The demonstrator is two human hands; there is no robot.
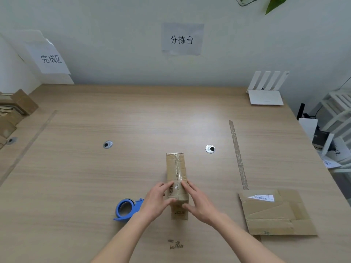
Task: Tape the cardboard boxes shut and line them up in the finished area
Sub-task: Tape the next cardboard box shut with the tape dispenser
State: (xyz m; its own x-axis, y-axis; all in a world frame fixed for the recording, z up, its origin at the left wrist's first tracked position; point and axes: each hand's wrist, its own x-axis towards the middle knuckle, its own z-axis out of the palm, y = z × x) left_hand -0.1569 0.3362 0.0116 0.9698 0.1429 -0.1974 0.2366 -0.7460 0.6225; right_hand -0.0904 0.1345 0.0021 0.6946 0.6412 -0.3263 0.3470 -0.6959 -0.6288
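Observation:
A narrow brown cardboard box lies lengthwise in the middle of the wooden table, with clear tape running along its top seam. My left hand grips its near left side, thumb across the near end. My right hand presses on its near right side, fingers flat on the top and thumb at the near end. A blue tape dispenser rests on the table just left of my left hand. A flat cardboard box with a white label lies at the right.
Several cardboard boxes sit at the far left edge, below a paper sign on the wall. A tape strip marks a line on the right. A white router stands at the back right. Two round cable holes dot the table.

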